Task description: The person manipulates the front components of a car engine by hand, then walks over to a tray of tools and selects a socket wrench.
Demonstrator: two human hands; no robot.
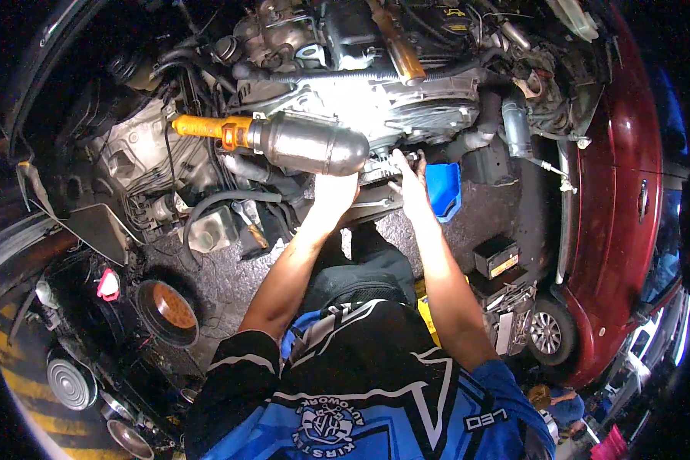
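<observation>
Hands by rugged engine, right fingers loosely parted, left fingers (behind smooth dome-ended metal lamp) hidden, holds unclear.

Of the hands, the left has its fingertips hidden by the work lamp.

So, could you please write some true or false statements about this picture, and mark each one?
1. The yellow-handled tool has a rounded metal end. True.
2. The left hand wears a glove. False: it is bare.
3. The right hand is near the blue plastic piece. True.
4. The red car is at the picture's left. False: it is at the right.
5. The amber handle appears above both hands. True.
</observation>
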